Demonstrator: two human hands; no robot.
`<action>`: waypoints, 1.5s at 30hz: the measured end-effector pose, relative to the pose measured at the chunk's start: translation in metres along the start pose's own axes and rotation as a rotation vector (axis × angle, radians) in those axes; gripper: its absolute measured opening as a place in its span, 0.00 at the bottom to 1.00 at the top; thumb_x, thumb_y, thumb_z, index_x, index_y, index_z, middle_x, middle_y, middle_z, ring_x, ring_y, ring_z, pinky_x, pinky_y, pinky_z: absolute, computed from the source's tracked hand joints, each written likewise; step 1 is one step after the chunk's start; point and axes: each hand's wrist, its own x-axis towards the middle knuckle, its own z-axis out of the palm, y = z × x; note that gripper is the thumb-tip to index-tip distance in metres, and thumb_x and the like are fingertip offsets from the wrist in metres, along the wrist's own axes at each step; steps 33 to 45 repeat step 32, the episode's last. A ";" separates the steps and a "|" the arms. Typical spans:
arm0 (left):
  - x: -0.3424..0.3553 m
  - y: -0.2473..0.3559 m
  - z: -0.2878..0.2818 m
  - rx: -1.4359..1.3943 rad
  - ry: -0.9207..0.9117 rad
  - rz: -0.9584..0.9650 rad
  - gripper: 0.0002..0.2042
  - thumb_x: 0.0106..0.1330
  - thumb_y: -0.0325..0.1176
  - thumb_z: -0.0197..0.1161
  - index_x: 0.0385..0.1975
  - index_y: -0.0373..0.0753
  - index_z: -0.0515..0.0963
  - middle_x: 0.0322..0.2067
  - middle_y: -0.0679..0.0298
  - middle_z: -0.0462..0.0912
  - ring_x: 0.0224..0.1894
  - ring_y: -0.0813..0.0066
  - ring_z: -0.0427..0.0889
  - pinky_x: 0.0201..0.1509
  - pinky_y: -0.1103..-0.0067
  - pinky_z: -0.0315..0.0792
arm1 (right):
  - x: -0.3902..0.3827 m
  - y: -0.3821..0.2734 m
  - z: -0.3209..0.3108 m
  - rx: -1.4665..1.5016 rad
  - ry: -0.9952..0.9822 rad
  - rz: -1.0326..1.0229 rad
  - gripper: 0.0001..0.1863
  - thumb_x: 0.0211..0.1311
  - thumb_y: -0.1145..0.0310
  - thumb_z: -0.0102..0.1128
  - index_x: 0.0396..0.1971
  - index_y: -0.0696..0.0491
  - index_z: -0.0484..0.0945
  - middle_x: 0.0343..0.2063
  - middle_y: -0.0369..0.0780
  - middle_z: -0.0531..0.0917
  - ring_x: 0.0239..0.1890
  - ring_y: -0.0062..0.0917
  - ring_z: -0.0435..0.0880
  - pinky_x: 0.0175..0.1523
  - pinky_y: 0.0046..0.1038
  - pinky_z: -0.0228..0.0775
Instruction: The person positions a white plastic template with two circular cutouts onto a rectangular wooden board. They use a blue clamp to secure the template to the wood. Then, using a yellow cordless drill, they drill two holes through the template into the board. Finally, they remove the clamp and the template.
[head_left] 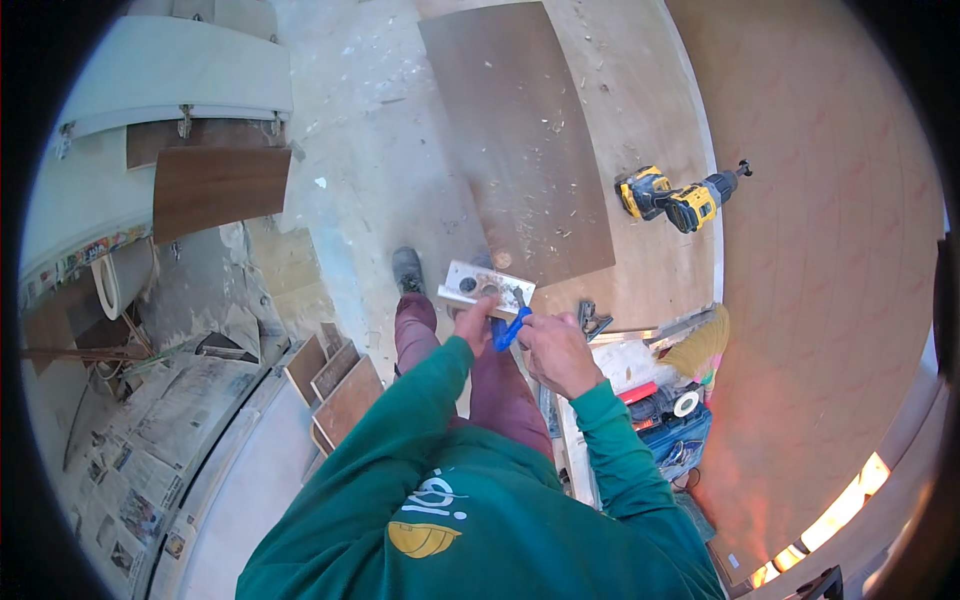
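Observation:
In front of my body, my left hand [474,324] grips a short white rectangular piece [462,284] by its near edge. Round dark holes show in its face, and light dust or shavings lie on it. My right hand [562,352] is closed on a blue-handled tool [511,328], whose kind I cannot make out. Its dark tip meets the white piece near the right end. Part of the blue handle lies close to my left fingers.
A brown panel [520,130] with scattered shavings lies ahead. Right of it rests a yellow-and-black cordless drill [700,203] beside a second yellow power tool [642,190]. Wood offcuts [350,395] lean at left, near a newspaper-covered surface [150,480]. Assorted tools [655,405] crowd my right side.

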 end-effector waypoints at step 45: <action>0.000 -0.011 -0.009 -0.015 -0.065 -0.026 0.38 0.63 0.51 0.75 0.73 0.53 0.68 0.72 0.65 0.66 0.79 0.56 0.54 0.74 0.44 0.58 | 0.001 0.010 0.132 0.799 0.521 0.600 0.31 0.74 0.67 0.61 0.72 0.55 0.62 0.50 0.42 0.80 0.48 0.24 0.81 0.55 0.28 0.77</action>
